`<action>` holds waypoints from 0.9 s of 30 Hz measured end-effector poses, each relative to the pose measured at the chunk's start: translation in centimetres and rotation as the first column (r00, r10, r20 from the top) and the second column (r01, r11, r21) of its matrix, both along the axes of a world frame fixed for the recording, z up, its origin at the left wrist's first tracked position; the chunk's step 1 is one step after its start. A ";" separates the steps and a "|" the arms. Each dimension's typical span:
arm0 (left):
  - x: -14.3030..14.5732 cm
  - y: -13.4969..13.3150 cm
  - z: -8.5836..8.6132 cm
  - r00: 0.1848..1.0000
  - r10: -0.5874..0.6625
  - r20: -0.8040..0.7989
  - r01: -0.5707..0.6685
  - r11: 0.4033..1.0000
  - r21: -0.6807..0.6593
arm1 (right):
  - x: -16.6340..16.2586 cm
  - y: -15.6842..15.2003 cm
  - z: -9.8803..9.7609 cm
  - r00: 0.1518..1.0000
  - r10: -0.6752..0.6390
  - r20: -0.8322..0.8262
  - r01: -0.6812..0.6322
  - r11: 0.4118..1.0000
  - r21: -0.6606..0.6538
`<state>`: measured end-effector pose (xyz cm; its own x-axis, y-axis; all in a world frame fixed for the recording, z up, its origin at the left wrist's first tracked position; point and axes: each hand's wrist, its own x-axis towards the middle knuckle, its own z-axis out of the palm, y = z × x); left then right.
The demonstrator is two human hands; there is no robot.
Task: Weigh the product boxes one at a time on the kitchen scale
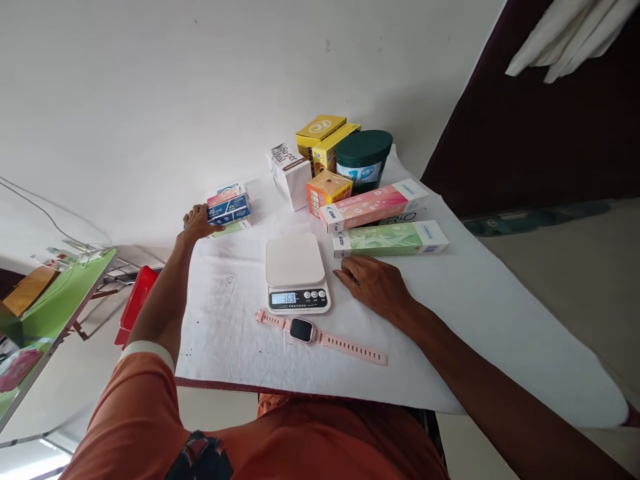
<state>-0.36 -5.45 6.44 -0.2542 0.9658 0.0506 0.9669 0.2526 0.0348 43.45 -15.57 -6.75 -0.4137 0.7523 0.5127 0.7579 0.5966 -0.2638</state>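
Boxes [230,211] at our left hand [197,223] look stacked already (grip, we can't tell). Beside our slack, empty right hand [375,283], the scale [295,261] stands unloaded.

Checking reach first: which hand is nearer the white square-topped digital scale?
Right. The right hand rests just right of the scale; the left hand is farther, at the left end of the blue oblong cardboard box.
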 end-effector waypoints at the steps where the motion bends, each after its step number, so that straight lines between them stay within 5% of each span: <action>1: -0.2 -0.2 0.2 0.999 -0.020 -0.031 0.019 1.000 -0.007 | 0.0 0.0 0.1 1.000 -0.005 0.003 0.005 1.000 -0.007; 7: -0.6 -2.2 1.1 0.991 -0.074 -0.114 0.078 0.997 0.030 | 0.0 0.0 0.3 1.000 -0.007 0.012 0.007 0.999 -0.040; 15: 0.3 -7.8 0.4 0.956 -0.189 0.224 0.151 0.973 0.176 | -0.2 0.0 0.7 1.000 -0.021 0.020 0.022 0.998 -0.062; 22: 7.5 -11.7 2.0 0.789 -0.580 0.200 0.561 0.814 0.150 | 0.0 0.0 1.0 0.999 0.002 -0.033 -0.004 0.997 -0.073; 27: 12.0 -11.2 0.7 0.695 -0.683 0.224 0.688 0.722 0.066 | 0.3 -0.1 1.3 0.998 0.011 -0.065 -0.015 0.998 -0.064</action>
